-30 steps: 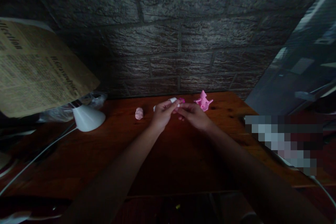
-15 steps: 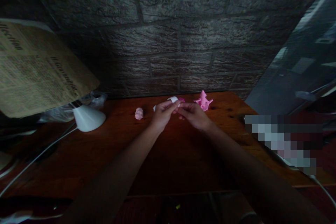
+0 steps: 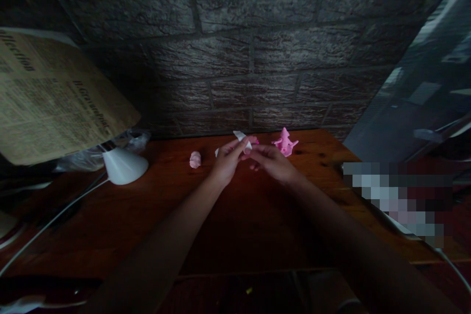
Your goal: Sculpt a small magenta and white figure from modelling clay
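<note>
My left hand [image 3: 228, 159] is closed, its thumb pressed on a thin white strip [image 3: 240, 136] that looks like paper. My right hand [image 3: 272, 159] meets it at the fingertips, pinched at the strip's lower end. A small magenta bit [image 3: 257, 142] peeks out behind the fingers, mostly hidden. Just beyond my right hand stands a pink molded figure [image 3: 284, 143] with a pointed top and two thin side arms. To the left of my left hand lies a pale pink lump [image 3: 195, 159], like modeling clay. A second white scrap [image 3: 217, 152] shows beside my left hand.
The wooden table [image 3: 147, 225] runs up to a dark brick wall [image 3: 221, 68]. At left stands a lamp with a newspaper-print shade [image 3: 55, 98] and white base [image 3: 125, 166], a cable trailing from it. Clear plastic [image 3: 84, 158] lies behind. A blurred-out object [image 3: 393, 201] sits at right.
The white strip has turned and now points up and left from my fingers, with its lower end showing between both hands. Less of the magenta bit shows. Both hands stay in nearly the same place.
</note>
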A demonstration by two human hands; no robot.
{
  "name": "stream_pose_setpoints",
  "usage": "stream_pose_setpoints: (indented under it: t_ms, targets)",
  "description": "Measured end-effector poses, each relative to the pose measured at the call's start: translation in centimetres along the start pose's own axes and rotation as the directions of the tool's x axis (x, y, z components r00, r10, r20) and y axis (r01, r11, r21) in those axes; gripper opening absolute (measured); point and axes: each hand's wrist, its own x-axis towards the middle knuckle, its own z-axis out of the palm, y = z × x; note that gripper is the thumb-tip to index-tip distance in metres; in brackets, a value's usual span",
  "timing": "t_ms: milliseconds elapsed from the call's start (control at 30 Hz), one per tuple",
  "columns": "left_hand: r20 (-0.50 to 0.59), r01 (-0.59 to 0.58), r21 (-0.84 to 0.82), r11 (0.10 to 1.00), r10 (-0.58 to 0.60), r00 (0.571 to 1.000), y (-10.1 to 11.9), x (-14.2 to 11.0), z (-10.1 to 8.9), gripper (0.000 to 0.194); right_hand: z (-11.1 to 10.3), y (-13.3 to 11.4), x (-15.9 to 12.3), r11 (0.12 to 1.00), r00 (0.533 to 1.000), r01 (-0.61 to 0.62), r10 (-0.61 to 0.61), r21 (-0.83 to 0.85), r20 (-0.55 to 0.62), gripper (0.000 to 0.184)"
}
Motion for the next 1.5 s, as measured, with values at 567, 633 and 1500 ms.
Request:
stream_pose_setpoints:
  t_ms: [567,633,1500]
  targets:
    - [-0.07,0.01,-0.08,0.997,-0.016,0.997,0.3,-0.1,0.2,0.027,0.5,-0.2,-0.1,0.999,0.999,0.038,-0.038,-0.03,-0.006,0.036]
    - [-0.047,0.027,-0.08,0.996,-0.031,0.998,0.3,-0.1,0.2,0.029,0.6,-0.1,-0.1,0.999,1.0,0.026,-0.026,-0.021,0.007,0.039]
    - [-0.077,0.013,-0.132,0.991,-0.023,0.997,0.4,0.3,0.2,0.032,0.5,0.0,-0.1,1.0,1.0,0.009,-0.009,0.013,-0.007,0.036]
